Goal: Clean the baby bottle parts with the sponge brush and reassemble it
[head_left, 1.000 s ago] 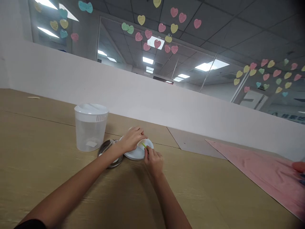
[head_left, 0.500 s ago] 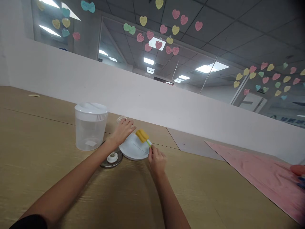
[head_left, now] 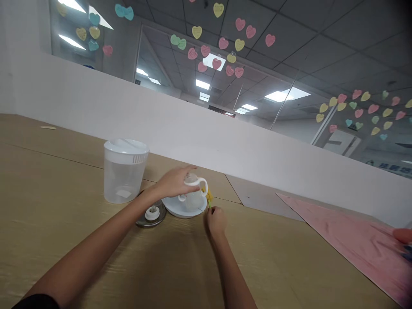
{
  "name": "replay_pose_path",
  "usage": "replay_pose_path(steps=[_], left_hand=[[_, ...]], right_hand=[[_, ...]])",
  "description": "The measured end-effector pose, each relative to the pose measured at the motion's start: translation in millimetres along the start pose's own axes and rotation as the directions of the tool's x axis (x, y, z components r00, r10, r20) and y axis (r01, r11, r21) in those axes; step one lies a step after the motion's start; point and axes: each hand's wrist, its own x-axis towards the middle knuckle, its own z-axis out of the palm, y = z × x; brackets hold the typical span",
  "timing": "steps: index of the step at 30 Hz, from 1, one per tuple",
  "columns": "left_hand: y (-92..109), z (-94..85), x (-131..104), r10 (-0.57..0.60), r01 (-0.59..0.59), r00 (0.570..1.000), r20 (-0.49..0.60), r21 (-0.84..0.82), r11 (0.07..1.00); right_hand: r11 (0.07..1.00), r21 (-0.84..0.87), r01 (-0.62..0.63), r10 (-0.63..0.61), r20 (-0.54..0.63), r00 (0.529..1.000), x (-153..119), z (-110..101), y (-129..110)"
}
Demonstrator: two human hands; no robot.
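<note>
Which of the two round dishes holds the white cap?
The dark dish, left of the white dish; the white cap lies in it, whereas the bottle in the left hand shows over the white one.

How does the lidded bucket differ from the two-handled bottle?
The bucket is larger than the bottle. The bucket stands on the table, while the left hand holds the bottle at the white dish. The bucket wears a white lid; the bottle has white loop handles. Both have pale, translucent-looking bodies.
</note>
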Motion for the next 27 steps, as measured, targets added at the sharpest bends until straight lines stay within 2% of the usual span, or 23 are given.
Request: replay_pose_path(steps=[2,4,8,11,14,17,19,22,25,27], left_hand=[[10,-4.0,-5,0.055,-0.056,0.988,0.146,0.006,0.998],[19,-5.5,-11,0.116,-0.121,0.951,0.287,-0.002,0.993],[30,-0.3,-17,0.198,-0.213,0.857,0.476,-0.024,0.977],[31,5.3,-19,0.247,-0.291,0.77,0.589,-0.022,0.957],[30,8.3,-21,0.227,-0.342,0.686,0.691,0.031,0.939],[27,9.5,-22,0.138,-0.303,0.636,0.76,0.081,0.95],[26,9.6,-22,0.097,-0.254,0.63,0.771,0.086,0.963],[20,6.6,-17,0.086,-0.181,0.656,0.75,0.046,0.982],[5,-0.8,-7,0.041,-0.067,0.728,0.684,0.011,0.998],[-14,-5.1,0,-0.082,0.039,0.8,0.594,0.086,0.996]], right_hand=[[1.0,-0.012,0.006,-0.006,0.043,0.999,-1,0,-1],[1.0,-0.023,0.01,-0.008,0.073,0.997,-2,-2,-2],[0.999,-0.05,0.021,-0.015,0.116,0.993,-3,-5,-4],[0.996,-0.086,0.029,-0.017,0.139,0.99,-4,-5,-4],[0.995,-0.091,0.05,-0.037,0.139,0.99,-5,-4,-4],[0.993,-0.082,0.081,-0.069,0.137,0.988,-7,-3,-5],[0.992,-0.075,0.098,-0.088,0.128,0.988,-8,-2,-6],[0.993,-0.032,0.11,-0.108,0.071,0.992,-9,-1,-8],[0.995,0.01,0.098,-0.099,0.008,0.995,-8,-5,-9],[0.996,0.04,0.085,-0.083,-0.044,0.996,-8,-10,-9]])
